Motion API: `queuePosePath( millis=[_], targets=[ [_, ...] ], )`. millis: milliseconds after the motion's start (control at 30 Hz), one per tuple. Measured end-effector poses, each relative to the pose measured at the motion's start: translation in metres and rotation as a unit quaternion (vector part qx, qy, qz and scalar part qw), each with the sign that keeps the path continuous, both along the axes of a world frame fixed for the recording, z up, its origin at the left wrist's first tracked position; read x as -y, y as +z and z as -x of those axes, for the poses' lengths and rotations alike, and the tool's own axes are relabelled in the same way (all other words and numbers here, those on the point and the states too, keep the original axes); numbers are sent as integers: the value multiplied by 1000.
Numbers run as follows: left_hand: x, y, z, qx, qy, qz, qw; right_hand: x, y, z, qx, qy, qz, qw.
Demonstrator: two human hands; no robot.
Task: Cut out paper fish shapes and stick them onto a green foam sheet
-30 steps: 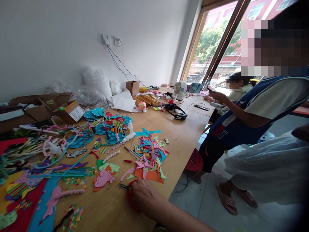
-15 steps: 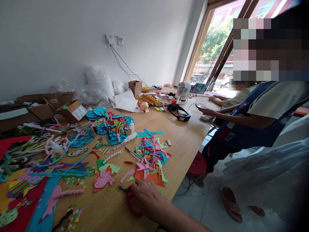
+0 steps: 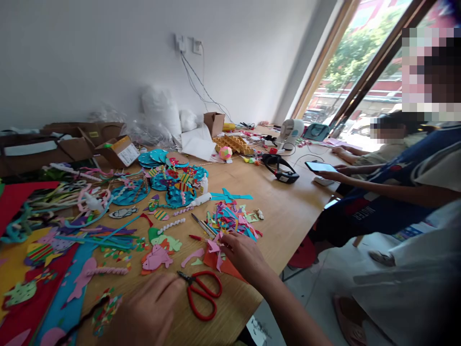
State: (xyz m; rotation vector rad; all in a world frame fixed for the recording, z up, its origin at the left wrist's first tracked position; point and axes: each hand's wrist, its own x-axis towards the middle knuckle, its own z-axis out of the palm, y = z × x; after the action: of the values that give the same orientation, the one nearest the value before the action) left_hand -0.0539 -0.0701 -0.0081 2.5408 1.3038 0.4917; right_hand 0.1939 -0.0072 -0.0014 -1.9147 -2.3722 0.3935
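Observation:
My right hand (image 3: 243,252) reaches over a heap of coloured foam or paper scraps (image 3: 230,218), its fingertips closed on a pink scrap (image 3: 215,249) above an orange sheet (image 3: 228,269). Nearer to me, my left hand (image 3: 147,305) hangs low over the table, slightly blurred. Its fingers are curled together, and what they hold, if anything, is hidden. Between the hands lie red-handled scissors (image 3: 203,293), let go, with their dark tips close to my left fingers. A pink fish cut-out (image 3: 157,258) rests just beyond my left hand.
Pens (image 3: 202,225), blue decorated plates (image 3: 180,194), pipe cleaners (image 3: 90,178) and coloured sheets (image 3: 57,293) cover the left side. A black headset (image 3: 281,168) and a white fan (image 3: 290,132) stand farther off. At right, a person holds a phone (image 3: 320,166); another sits beyond.
My right hand has let go of the scissors and moved forward to the scraps. My left hand has come into view at the bottom. The view has shifted slightly.

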Motion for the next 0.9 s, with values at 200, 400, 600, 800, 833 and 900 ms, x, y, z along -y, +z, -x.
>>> queuePosePath(
  millis=[200, 400, 600, 800, 833, 900],
  targets=[
    [-22, -23, -33, -91, 16, 119, 989, -28, -2, 25, 44, 48, 25, 998],
    [-18, -40, -30, -120, -16, 123, 985, -45, -4, 17, 78, 34, 28, 996],
    [-16, -35, -35, -96, -12, 124, 988, -51, -25, 36, 66, 47, 47, 996],
    [-12, -40, -34, -86, 4, 113, 990, -66, -23, 43, -10, 39, 13, 999],
    [-12, -41, -32, -60, 15, 112, 992, -69, -20, 40, -34, 36, 1, 999],
    [-12, -42, -29, 32, 36, 111, 993, -74, -15, 34, -87, 25, -17, 996]
  ],
)
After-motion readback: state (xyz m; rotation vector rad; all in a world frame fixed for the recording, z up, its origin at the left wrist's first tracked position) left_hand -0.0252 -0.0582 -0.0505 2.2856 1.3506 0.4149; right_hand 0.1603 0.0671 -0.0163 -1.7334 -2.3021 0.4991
